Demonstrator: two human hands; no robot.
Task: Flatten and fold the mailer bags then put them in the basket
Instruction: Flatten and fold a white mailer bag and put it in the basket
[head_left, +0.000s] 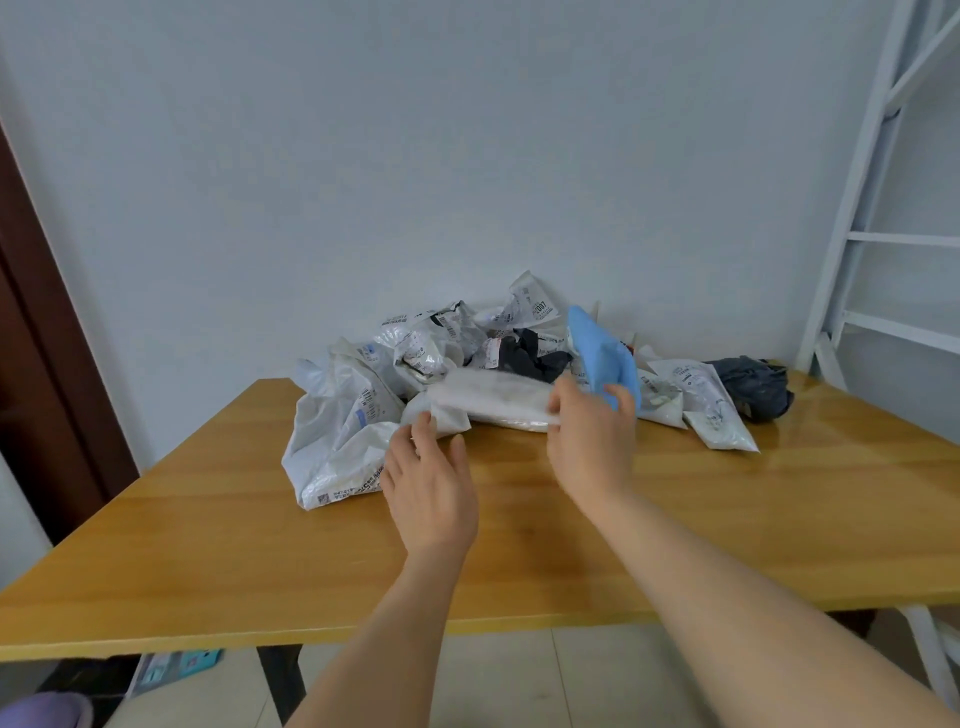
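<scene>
Head view: wooden worktop (260, 545) nearest. Left hand (431, 488) hovers over it, fingers (423, 423) spread and relaxed, tips just touching the blurred white mailer bag (493, 400). Right hand (592, 441) pinches that bag's right end, fingers curled round it. Behind: crumpled mailer pile (415, 348) against the wall, blue bag (602, 353), dark bag (758, 384) at far right.

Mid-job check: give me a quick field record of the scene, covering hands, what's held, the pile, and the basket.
left hand: open, fingertips at the white bag's left end
right hand: grips the white bag at its right end
white bag: blurred, just above the table
pile: crumpled mailers against the wall, with a blue bag and a dark bag
basket: not in view
</scene>
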